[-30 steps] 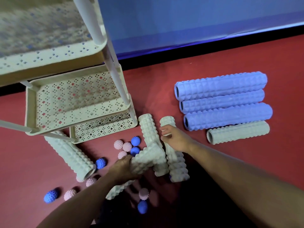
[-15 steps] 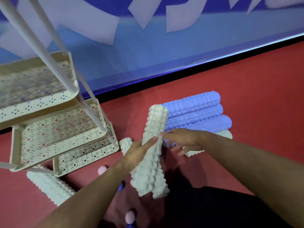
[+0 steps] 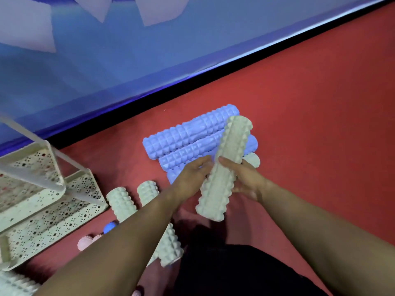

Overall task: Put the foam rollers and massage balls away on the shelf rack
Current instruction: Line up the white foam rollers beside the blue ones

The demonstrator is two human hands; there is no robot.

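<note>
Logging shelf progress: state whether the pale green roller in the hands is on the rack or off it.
Off. Pale green roller is held between left hand and right hand, clear of the shelf rack.

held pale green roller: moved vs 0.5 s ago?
Yes. The pale green roller held by both hands has shifted right against the stacked blue rollers: its top end now overlaps their right ends, not their left.

held roller (image 3: 226, 167): pale grey-green, knobbed ridges
floor rollers (image 3: 188, 135): lilac-blue, square-studded grid
shelf rack (image 3: 49, 208): cream, perforated diamond dots
floor (image 3: 310, 103): red
balls (image 3: 110, 227): blue; pink (image 3: 85, 242)
</note>
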